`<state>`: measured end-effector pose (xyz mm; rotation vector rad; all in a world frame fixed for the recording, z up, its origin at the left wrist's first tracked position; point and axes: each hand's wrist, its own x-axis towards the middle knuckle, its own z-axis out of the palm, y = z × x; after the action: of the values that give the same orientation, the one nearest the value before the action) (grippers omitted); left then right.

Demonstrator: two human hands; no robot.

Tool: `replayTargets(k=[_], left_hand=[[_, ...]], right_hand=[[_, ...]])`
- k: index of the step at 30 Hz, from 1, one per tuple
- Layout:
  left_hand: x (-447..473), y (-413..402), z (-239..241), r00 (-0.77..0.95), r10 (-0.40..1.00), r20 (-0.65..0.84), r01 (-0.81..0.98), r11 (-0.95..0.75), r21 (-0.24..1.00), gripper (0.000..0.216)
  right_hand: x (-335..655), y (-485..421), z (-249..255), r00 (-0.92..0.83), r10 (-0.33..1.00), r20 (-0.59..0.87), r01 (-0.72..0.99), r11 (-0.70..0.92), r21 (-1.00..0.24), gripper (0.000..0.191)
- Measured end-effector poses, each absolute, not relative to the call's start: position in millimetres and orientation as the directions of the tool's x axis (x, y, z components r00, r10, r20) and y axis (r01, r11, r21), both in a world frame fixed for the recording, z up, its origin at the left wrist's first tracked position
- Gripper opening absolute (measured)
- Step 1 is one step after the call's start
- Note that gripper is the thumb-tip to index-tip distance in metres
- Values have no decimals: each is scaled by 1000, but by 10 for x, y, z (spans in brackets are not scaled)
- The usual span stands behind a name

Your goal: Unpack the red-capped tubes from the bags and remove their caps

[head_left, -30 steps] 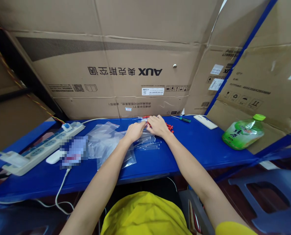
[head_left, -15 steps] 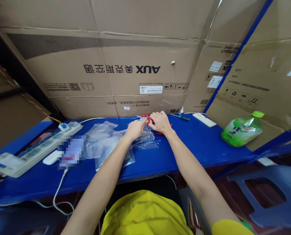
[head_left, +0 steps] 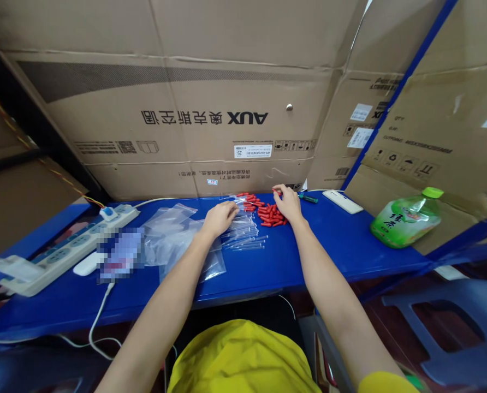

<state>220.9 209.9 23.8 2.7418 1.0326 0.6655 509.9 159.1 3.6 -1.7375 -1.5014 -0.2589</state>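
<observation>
On the blue shelf [head_left: 329,245] lies a row of clear plastic tubes [head_left: 245,232] beside a pile of small red caps [head_left: 268,213]. My left hand [head_left: 219,217] rests with curled fingers on the left end of the tubes, pinching something I cannot make out. My right hand [head_left: 287,202] is at the far right edge of the red caps, fingertips pinched together on a red cap at the back of the shelf. Clear plastic bags [head_left: 178,234] are heaped just left of my left hand.
A white power strip [head_left: 67,248] and a cable lie at the left. A green screwdriver [head_left: 309,198] and a white remote-like bar [head_left: 342,201] are behind my right hand. A green bottle [head_left: 407,218] lies at the right. Cardboard boxes [head_left: 211,109] wall the back.
My right hand has moved right and back, away from my left hand, uncovering the pile of red caps. My left hand has stayed on the tubes.
</observation>
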Motion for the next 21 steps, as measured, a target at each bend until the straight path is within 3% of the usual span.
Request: replayTargets(k=[11,21], left_hand=[[2227,2153,126,733,605,311,521,-793,315,16],[2232,2155,116,734,599,320,510,-797,323,21]], right_hand=[[5154,1546,-29,349,821,452,868,-101,-487,18],[5122,1527,14,428,825,370,858,-241,-454,42]])
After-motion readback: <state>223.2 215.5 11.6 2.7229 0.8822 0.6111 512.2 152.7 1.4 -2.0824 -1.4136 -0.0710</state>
